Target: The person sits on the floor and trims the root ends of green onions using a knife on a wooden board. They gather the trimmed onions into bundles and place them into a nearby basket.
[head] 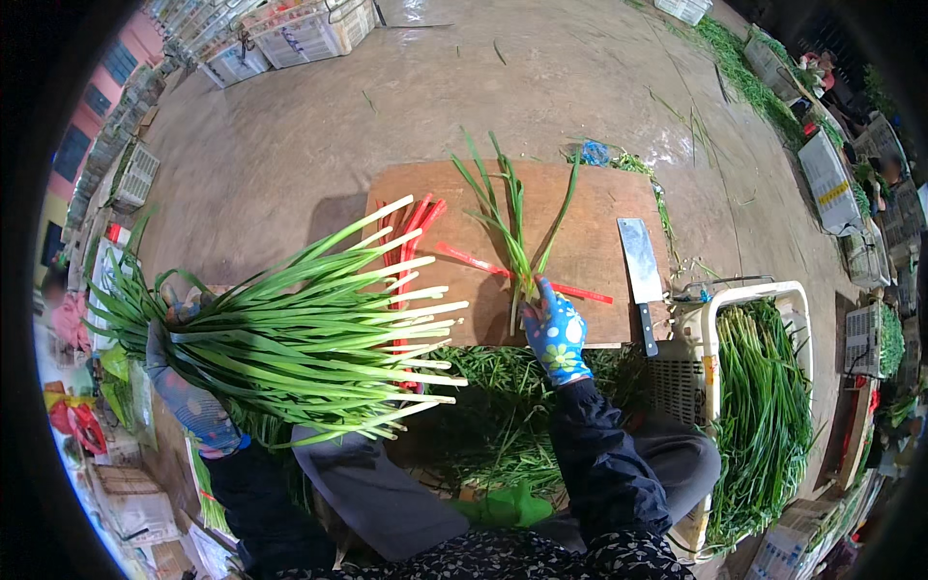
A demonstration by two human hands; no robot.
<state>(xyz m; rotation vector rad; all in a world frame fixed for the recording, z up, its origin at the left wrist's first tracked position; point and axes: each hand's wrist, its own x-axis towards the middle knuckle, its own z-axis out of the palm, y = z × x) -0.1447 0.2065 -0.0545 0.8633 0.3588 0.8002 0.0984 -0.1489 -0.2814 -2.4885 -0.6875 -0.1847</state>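
Note:
My left hand, in a patterned glove, grips a big bunch of Chinese chives near its leafy end. The pale cut ends fan out to the right, over the left part of a wooden board. My right hand, in a blue flowered glove, has its fingers at the base of a few loose chive stalks on the board. Under those stalks lies a red printed tie strip. More red strips lie partly hidden behind the bunch. A cleaver with a black handle rests at the board's right edge.
A white plastic crate full of chives stands right of the board. Loose greens lie between my legs, with green plastic nearby. Crates stand at the back left, and more crates and greens line the right.

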